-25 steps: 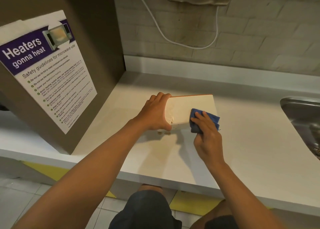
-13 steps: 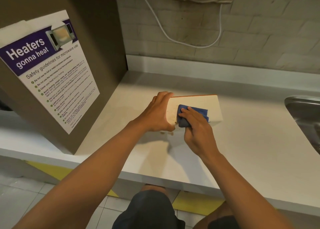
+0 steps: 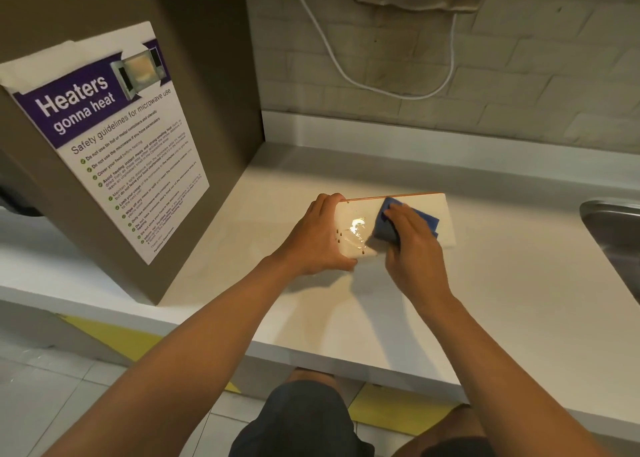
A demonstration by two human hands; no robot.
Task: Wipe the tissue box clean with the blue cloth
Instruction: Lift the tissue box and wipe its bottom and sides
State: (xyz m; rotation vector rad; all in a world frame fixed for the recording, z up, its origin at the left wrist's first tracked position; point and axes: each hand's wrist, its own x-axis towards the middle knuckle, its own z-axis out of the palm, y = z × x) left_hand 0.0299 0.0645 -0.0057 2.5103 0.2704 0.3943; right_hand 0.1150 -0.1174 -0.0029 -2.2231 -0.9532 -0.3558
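Note:
A cream tissue box [image 3: 360, 214] with an orange far edge lies on the white counter [image 3: 502, 300]. A wet, shiny patch and small brown specks show on its near face, toward the left end. My left hand [image 3: 317, 236] grips the box's left end, fingers over the top edge and thumb at the near bottom corner. My right hand [image 3: 414, 245] presses the folded blue cloth [image 3: 391, 222] against the box's face, fingers laid over it. The box's right end pokes out beyond the cloth.
A brown cabinet side [image 3: 194, 75] with a taped microwave safety poster [image 3: 110, 138] stands at the left. A steel sink [image 3: 616, 235] cuts into the counter at the right. A white cable [image 3: 346, 75] loops on the tiled wall behind.
My right hand slid the blue cloth from the lower right of the box's face to the left, then back toward the middle and up. The left hand kept its grip.

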